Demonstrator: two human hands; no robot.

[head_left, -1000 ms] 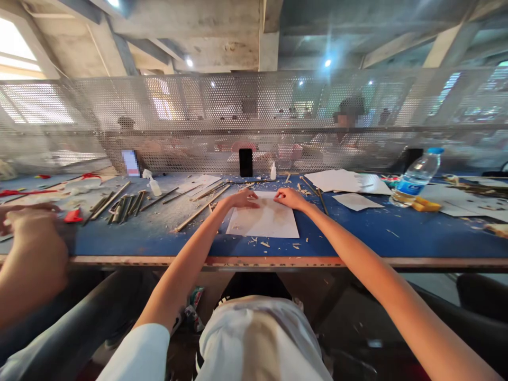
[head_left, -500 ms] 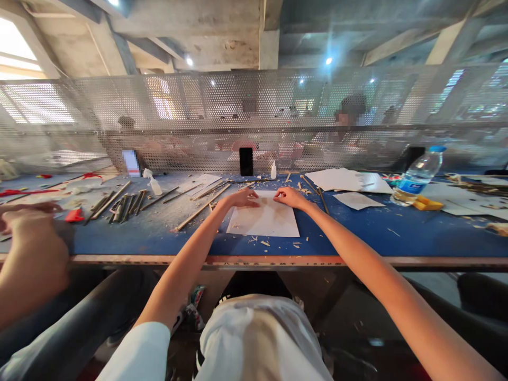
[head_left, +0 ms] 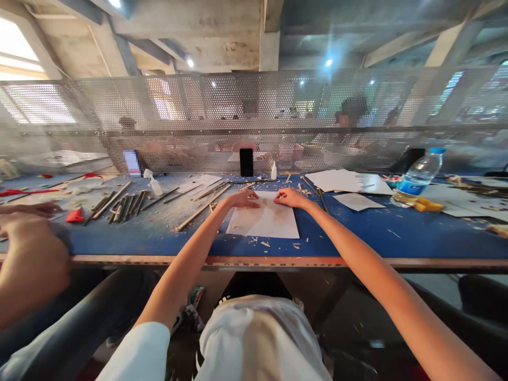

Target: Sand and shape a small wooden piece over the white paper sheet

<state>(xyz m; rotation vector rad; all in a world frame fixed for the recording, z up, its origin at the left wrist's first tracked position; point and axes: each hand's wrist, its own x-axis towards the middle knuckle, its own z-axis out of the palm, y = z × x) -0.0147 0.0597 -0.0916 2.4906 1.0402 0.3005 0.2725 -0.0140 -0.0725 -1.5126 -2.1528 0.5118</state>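
A white sheet of paper point(head_left: 264, 225) lies on the blue table in front of me, with light brown marks or shadow across its upper part. My left hand point(head_left: 243, 198) is at its far left corner, fingers bent and closed at the paper's far edge. Opposite it, my right hand point(head_left: 290, 197) pinches with thumb and forefinger at the far right corner. Both sets of fingertips point towards each other, a short gap apart. How much of the edge sits between the fingers is partly hidden. Wood shavings point(head_left: 265, 244) lie around the near edge.
A black phone point(head_left: 246, 162) and a small glue bottle point(head_left: 273, 170) stand behind the paper. Wooden sticks point(head_left: 202, 208) lie to the left. Rightward are more paper sheets point(head_left: 333, 179), a water bottle point(head_left: 418, 177) and a yellow object point(head_left: 428, 205). A co-worker's arm point(head_left: 29, 243) reaches in at left.
Both my hands and the paper stay in practically the same place. Only a very slight shift of the whole view shows.
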